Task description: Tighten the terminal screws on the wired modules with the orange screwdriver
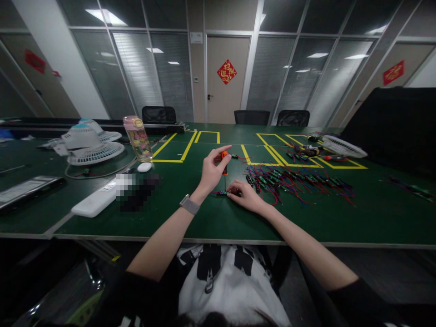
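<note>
My left hand (213,169), with a watch at the wrist, grips the orange and black handle of a screwdriver (225,171). The screwdriver stands upright, its thin shaft pointing down at a small green circuit board (222,193) on the table. Whether the tip touches the board is too small to tell. My right hand (243,193) rests on the table with its fingers pinched at the right end of that board. Another small board (235,156) with a red wire lies just beyond the screwdriver handle.
Many wired boards (293,179) lie heaped to the right on the green table (190,222). At left are a white power strip-like block (97,200), a drink bottle (138,138), a white fan (91,143) and a white oval object (144,167). A black screen (395,131) stands right.
</note>
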`<action>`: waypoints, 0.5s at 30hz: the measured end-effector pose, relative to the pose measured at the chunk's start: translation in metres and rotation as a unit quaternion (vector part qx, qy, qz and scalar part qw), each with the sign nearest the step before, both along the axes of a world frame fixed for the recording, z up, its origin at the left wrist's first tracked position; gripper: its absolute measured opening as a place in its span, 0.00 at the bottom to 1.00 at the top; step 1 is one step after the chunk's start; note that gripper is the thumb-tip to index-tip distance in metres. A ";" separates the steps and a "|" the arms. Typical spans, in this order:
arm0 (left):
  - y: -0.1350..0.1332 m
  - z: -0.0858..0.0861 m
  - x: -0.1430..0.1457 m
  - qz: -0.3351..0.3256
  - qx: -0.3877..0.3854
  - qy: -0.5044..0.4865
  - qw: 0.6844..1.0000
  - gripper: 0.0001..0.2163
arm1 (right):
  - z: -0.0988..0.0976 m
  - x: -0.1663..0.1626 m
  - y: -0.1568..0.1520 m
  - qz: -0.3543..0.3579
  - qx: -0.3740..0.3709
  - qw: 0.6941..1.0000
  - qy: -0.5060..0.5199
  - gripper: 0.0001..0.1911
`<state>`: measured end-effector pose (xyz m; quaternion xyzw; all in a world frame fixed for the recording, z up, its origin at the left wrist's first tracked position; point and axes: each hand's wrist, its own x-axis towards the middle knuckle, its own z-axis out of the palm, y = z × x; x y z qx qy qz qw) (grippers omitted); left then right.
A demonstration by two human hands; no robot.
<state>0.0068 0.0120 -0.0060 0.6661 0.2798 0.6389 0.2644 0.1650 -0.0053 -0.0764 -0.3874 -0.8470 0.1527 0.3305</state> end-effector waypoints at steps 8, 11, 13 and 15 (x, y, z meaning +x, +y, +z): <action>-0.001 0.003 -0.001 -0.039 -0.036 -0.014 0.999 0.14 | 0.000 0.001 0.000 0.003 0.001 1.000 -0.001 0.03; -0.001 0.002 0.000 -0.024 -0.026 -0.011 0.999 0.15 | -0.001 0.001 0.001 0.006 0.003 1.000 0.001 0.03; -0.002 0.002 0.000 0.020 -0.001 -0.002 1.000 0.13 | -0.003 0.002 0.002 0.005 0.004 1.000 0.000 0.04; -0.002 0.003 -0.001 0.042 0.006 0.002 0.999 0.11 | -0.003 0.002 0.002 0.002 0.005 1.000 -0.004 0.03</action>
